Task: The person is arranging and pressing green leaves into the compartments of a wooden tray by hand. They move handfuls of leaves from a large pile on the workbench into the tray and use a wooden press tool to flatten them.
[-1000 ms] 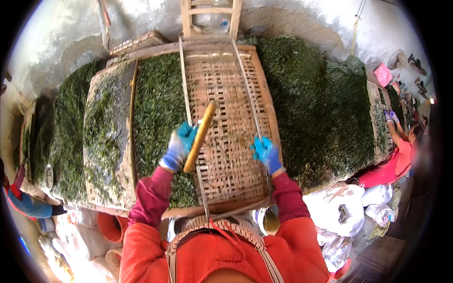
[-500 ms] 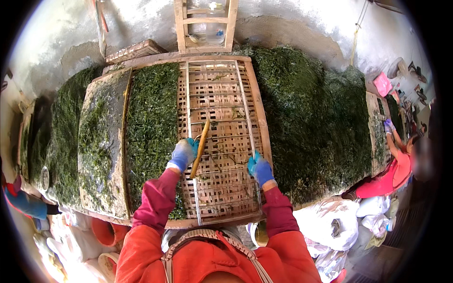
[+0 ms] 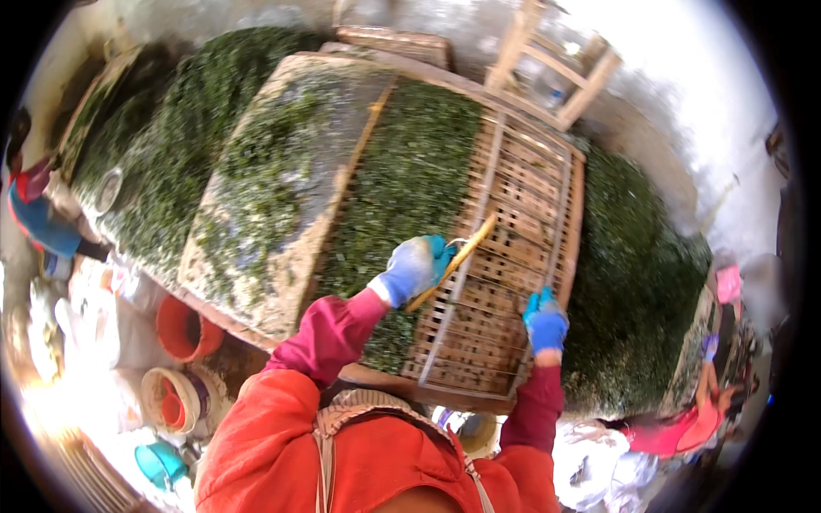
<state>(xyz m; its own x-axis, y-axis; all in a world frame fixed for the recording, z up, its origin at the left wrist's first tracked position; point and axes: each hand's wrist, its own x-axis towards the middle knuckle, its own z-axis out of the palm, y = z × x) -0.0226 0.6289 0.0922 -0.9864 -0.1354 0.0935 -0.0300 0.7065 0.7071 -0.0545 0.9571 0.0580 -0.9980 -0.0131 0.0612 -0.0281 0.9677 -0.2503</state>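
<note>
My left hand (image 3: pixel 416 268), in a blue and white glove, is closed on a slim yellowish wooden stick (image 3: pixel 473 246). The stick slants over the left rail of a ladder-like metal frame (image 3: pixel 436 335), and a thin pale loop shows between stick and fingers. My right hand (image 3: pixel 545 322), gloved alike, grips the frame's right rail near its lower end. Beneath the frame lies a woven slatted bamboo mat (image 3: pixel 472 366), mostly bare, with a few green scraps on it. Chopped dark green leaf or weed (image 3: pixel 402 184) covers the strip left of the mat in a dense layer.
Left of that strip lies a grey board (image 3: pixel 346 111) scattered with greens. Heaps of greens (image 3: pixel 624 274) stand right and far left. A wooden rack (image 3: pixel 513 51) leans at the back wall. Red (image 3: pixel 184 329) and teal (image 3: pixel 160 464) buckets stand front left. Co-workers are at both sides.
The view has turned and swung left, so the mat and frame appear tilted and further right. Both hands keep their hold on the stick and the frame.
</note>
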